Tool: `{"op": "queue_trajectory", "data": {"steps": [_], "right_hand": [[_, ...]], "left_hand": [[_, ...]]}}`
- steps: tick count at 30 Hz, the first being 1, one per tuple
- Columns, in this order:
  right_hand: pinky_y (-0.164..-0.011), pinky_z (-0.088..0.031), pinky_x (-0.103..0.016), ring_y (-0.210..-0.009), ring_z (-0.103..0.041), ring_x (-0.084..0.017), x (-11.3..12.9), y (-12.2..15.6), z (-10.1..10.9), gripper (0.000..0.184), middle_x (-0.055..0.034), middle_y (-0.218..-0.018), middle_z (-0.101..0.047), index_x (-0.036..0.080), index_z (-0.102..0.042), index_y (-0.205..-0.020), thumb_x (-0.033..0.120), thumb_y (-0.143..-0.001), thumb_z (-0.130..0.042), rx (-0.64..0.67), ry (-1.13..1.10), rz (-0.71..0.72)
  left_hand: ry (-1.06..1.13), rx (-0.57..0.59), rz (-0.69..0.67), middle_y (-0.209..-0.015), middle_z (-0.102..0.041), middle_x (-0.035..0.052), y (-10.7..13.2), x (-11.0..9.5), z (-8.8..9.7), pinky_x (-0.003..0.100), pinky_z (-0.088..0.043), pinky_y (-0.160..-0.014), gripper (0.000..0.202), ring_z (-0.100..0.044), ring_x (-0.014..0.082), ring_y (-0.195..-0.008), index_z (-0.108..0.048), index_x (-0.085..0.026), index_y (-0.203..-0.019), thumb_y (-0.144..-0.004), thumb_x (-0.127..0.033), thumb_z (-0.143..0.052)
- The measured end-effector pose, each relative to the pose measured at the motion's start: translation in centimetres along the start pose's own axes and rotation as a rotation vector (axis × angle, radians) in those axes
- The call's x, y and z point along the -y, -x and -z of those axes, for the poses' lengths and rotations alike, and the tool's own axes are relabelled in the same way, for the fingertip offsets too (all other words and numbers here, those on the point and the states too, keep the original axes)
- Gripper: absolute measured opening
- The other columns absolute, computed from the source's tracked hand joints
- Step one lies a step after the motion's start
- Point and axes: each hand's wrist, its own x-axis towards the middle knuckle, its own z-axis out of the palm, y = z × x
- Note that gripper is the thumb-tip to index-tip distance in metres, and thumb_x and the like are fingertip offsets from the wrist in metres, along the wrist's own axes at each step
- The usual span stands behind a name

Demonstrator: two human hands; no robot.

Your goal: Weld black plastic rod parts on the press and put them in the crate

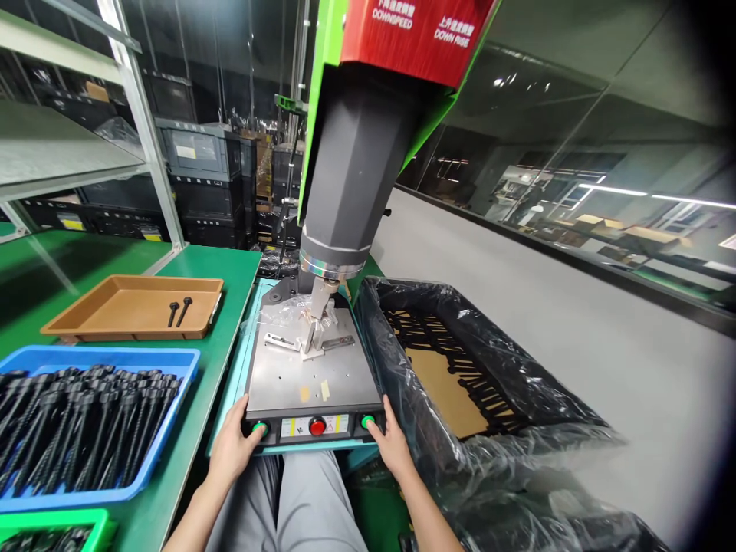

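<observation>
My left hand (233,441) lies at the front left corner of a press machine's base (281,389), its thumb on a green button (261,428) and its fingers spread along the side. At the opposite corner, the thumb of my right hand (393,443) touches another green button (368,421), with the fingers stretched along the edge. Between them sits a red button (317,426). The machine's metal horn (320,299) is down at a small metal fixture (312,341) on the plate. Whether a part sits in the fixture, I cannot tell.
Left on the green table are a brown tray (132,331) with two black bolt-shaped parts (183,311), a blue tray (192,383) full of similar black parts, and a green bin (103,521). A plastic-lined box (414,383) with cardboard and rows of black parts stands right.
</observation>
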Motion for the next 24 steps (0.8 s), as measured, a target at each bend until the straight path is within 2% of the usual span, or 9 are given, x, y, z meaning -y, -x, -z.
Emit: {"op": "queue_trajectory", "data": {"steps": [7, 10, 12, 14, 16, 19, 21, 24], "right_hand": [[-0.114, -0.029, -0.041, -0.139, -0.033, -0.025, -1.0, -0.2, -0.1, 0.083, -0.0059, -0.151, -0.037, 0.031, -0.033, -0.148, 0.053, -0.075, -0.065, 0.013, -0.026, 0.006], [-0.113, -0.029, -0.041, -0.139, -0.034, -0.025, -1.2, -0.3, -0.1, 0.084, -0.0065, -0.151, -0.037, 0.03, -0.031, -0.149, 0.054, -0.076, -0.064, 0.028, -0.021, -0.011], [-0.113, -0.03, -0.04, -0.139, -0.034, -0.026, -1.2, -0.3, -0.1, 0.084, -0.0067, -0.15, -0.038, 0.029, -0.031, -0.149, 0.055, -0.076, -0.064, 0.028, -0.022, -0.015], [-0.113, -0.03, -0.04, -0.139, -0.033, -0.026, -1.0, -0.2, -0.2, 0.085, -0.0073, -0.15, -0.038, 0.027, -0.031, -0.149, 0.055, -0.076, -0.064, 0.024, -0.029, -0.013], [-0.113, -0.029, -0.04, -0.139, -0.033, -0.026, -0.6, -0.1, -0.3, 0.085, -0.008, -0.151, -0.037, 0.026, -0.031, -0.149, 0.054, -0.076, -0.063, 0.016, -0.037, -0.011], [-0.113, -0.029, -0.04, -0.139, -0.034, -0.026, -0.4, 0.3, -0.4, 0.085, -0.0081, -0.15, -0.038, 0.025, -0.032, -0.149, 0.053, -0.075, -0.064, -0.004, -0.047, -0.009], [-0.112, -0.032, -0.04, -0.138, -0.036, -0.026, -0.5, 0.6, -0.3, 0.084, -0.0078, -0.149, -0.04, 0.025, -0.034, -0.148, 0.053, -0.074, -0.065, -0.014, -0.051, -0.001], [-0.108, -0.038, -0.041, -0.134, -0.043, -0.028, -0.8, 0.9, -0.1, 0.081, -0.0081, -0.144, -0.047, 0.026, -0.04, -0.145, 0.053, -0.073, -0.066, -0.023, -0.055, 0.009]], "left_hand": [[0.014, 0.01, 0.012, -0.139, -0.051, 0.0135, 0.0, 0.3, 0.0, 0.042, -0.038, -0.109, 0.064, -0.049, 0.0284, -0.128, -0.046, -0.014, -0.135, -0.078, -0.042, -0.055], [0.017, -0.09, -0.008, -0.136, -0.051, 0.0163, 0.2, -0.8, -0.4, 0.048, -0.037, -0.109, 0.06, -0.047, 0.0316, -0.128, -0.05, -0.013, -0.131, -0.079, -0.042, -0.054], [0.037, -0.193, -0.08, -0.136, -0.05, 0.017, -0.1, -2.7, -0.6, 0.051, -0.035, -0.109, 0.054, -0.045, 0.0331, -0.129, -0.055, -0.014, -0.127, -0.08, -0.04, -0.055], [0.126, -0.211, -0.175, -0.136, -0.05, 0.0157, -1.1, -5.4, -0.9, 0.05, -0.037, -0.107, 0.047, -0.045, 0.0321, -0.128, -0.058, -0.017, -0.123, -0.08, -0.036, -0.057], [0.302, -0.106, -0.209, -0.132, -0.054, 0.0138, -2.7, -8.6, -1.2, 0.046, -0.045, -0.099, 0.043, -0.051, 0.029, -0.123, -0.058, -0.019, -0.122, -0.081, -0.033, -0.058], [0.641, 0.065, -0.129, -0.126, -0.058, 0.0138, -5.7, -12.9, -1.7, 0.041, -0.049, -0.09, 0.045, -0.059, 0.0251, -0.11, -0.056, -0.019, -0.123, -0.08, -0.03, -0.061], [0.788, 0.147, -0.118, -0.128, -0.057, 0.0144, -7.6, -15.0, -2.2, 0.04, -0.05, -0.089, 0.05, -0.061, 0.0233, -0.105, -0.054, -0.02, -0.124, -0.076, -0.027, -0.067], [0.904, 0.243, -0.124, -0.134, -0.052, 0.016, -9.8, -17.2, -2.9, 0.037, -0.051, -0.085, 0.062, -0.064, 0.0205, -0.097, -0.051, -0.022, -0.129, -0.07, -0.023, -0.072]]}}
